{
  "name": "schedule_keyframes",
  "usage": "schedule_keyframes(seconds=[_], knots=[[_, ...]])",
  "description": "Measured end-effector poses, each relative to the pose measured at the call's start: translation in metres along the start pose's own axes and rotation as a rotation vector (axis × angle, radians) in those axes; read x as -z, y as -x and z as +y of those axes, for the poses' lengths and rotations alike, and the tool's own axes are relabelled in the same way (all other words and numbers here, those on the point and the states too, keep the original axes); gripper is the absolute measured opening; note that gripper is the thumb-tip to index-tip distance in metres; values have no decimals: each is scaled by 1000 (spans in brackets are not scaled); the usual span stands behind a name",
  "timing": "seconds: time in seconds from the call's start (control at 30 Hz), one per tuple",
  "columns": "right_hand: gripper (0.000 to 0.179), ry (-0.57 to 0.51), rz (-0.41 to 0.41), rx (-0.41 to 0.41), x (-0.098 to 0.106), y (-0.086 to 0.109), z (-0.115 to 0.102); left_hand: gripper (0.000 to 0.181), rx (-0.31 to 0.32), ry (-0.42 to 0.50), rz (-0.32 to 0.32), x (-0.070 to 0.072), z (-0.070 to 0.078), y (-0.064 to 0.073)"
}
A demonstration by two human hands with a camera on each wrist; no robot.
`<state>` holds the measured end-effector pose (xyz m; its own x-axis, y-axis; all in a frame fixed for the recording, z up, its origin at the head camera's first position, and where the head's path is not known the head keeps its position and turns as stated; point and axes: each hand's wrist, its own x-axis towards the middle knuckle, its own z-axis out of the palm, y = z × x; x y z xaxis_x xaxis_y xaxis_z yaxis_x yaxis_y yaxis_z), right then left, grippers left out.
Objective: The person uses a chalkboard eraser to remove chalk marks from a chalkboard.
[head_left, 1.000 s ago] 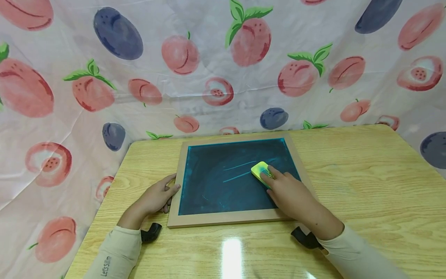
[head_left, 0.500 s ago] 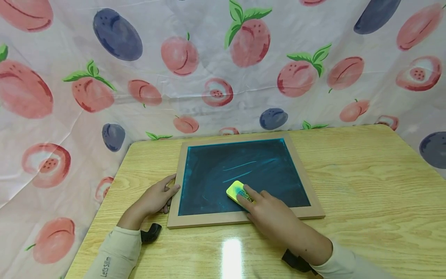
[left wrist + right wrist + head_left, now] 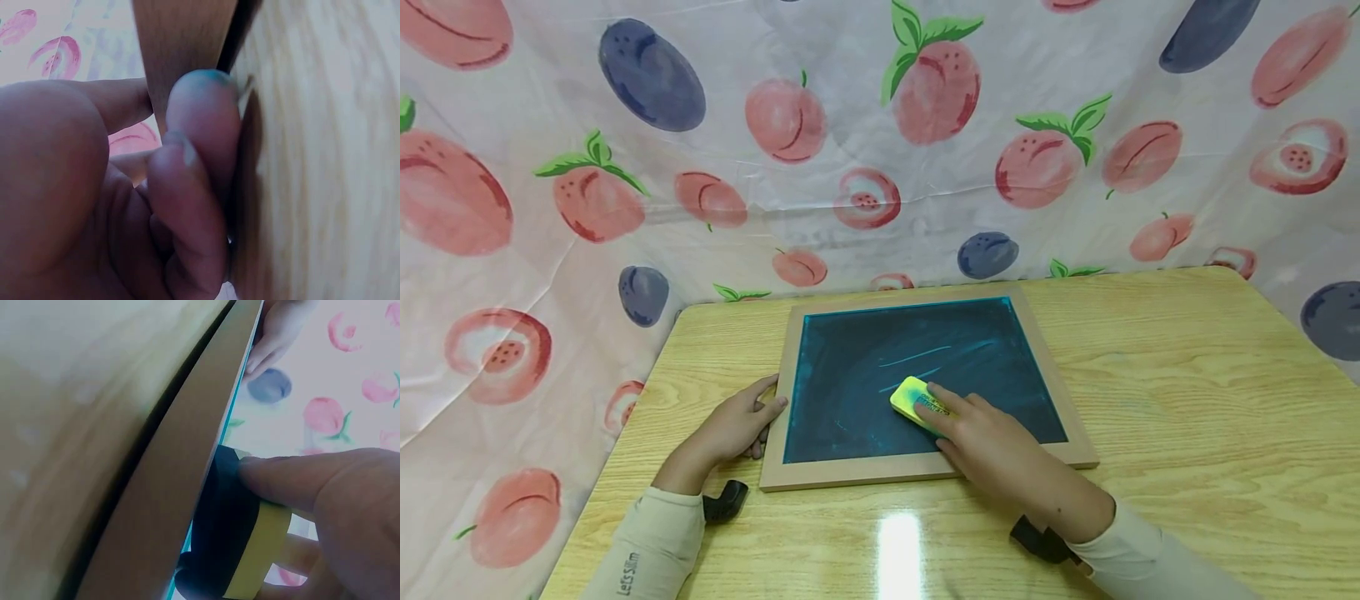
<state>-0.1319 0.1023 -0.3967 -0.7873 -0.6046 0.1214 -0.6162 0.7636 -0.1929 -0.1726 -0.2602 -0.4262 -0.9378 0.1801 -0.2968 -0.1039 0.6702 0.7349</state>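
Note:
A framed chalkboard [image 3: 842,417] lies on the table, its dark surface smeared with blue-green and crossed by pale chalk lines [image 3: 914,357]. My right hand [image 3: 1000,450] grips a yellow board eraser [image 3: 912,396] against the board's lower middle, over the left part of the lower line. In the right wrist view, the thumb presses the side of the eraser [image 3: 259,550], whose dark pad faces the board. My left hand [image 3: 737,425] holds the left side of the wooden frame. Close up, curled fingers [image 3: 203,119] touch the frame's edge [image 3: 181,44] near the tabletop; one fingertip is stained blue-green.
The wooden table [image 3: 1187,400] extends beyond the board on both sides. A fruit-print cloth [image 3: 850,125] hangs behind it and down the left. Black wrist mounts [image 3: 726,502] sit below both hands.
My right hand has swept the eraser down and left from the board's right part, then slightly up. Part of the lower chalk line is now covered. The left hand stays put.

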Motion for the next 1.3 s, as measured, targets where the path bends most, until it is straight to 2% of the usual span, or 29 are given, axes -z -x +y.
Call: schedule_keyframes(seconds=[0.43, 0.6, 1.0, 1.3], knots=[[47, 47, 105, -201, 11, -5, 57, 64, 0, -5, -4, 0, 0, 1], [46, 47, 97, -244, 15, -6, 69, 64, -1, 0, -4, 0, -1, 0], [47, 51, 93, -217, 10, -6, 62, 61, -7, 12, -4, 0, 0, 0], [48, 27, 30, -122, 6, -9, 35, 62, -3, 5, -4, 0, -2, -1]])
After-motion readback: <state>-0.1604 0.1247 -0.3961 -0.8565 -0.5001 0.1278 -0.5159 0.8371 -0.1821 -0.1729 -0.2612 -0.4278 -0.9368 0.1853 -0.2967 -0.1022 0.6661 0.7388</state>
